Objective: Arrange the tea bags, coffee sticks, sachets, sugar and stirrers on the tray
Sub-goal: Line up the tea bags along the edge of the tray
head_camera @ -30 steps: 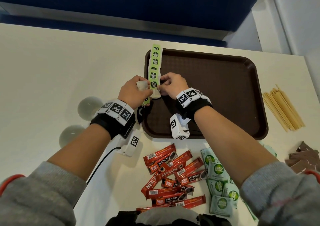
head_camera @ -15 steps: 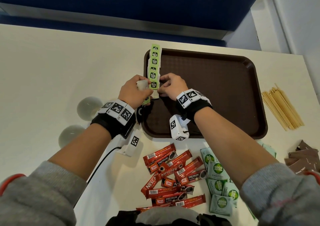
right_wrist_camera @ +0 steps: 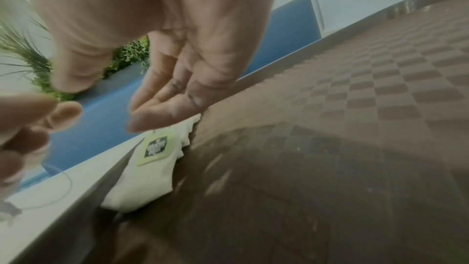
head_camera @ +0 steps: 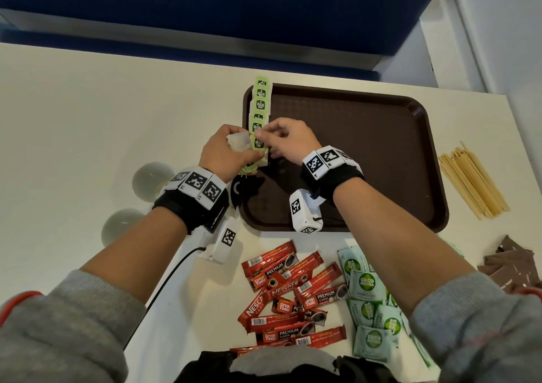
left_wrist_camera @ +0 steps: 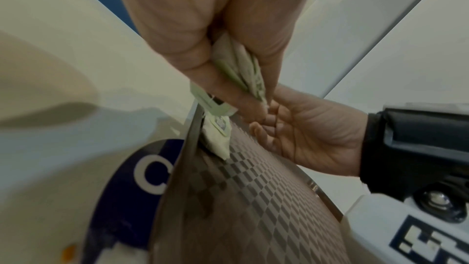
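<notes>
My left hand (head_camera: pixel 225 155) clutches spare tea bags (left_wrist_camera: pixel 243 67) — soft, light, crushable; grab by tags. Right hand (head_camera: pixel 289 139) pinches one at the tray (head_camera: pixel 381 163)'s left edge row.

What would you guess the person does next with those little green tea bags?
Probably the right hand draws one more tea bag from the bunch the left hand grips and lays it at the near end of the row of tea bags along the brown tray's left edge. The row stops right at the hands, and the bunch isn't used up.
</notes>
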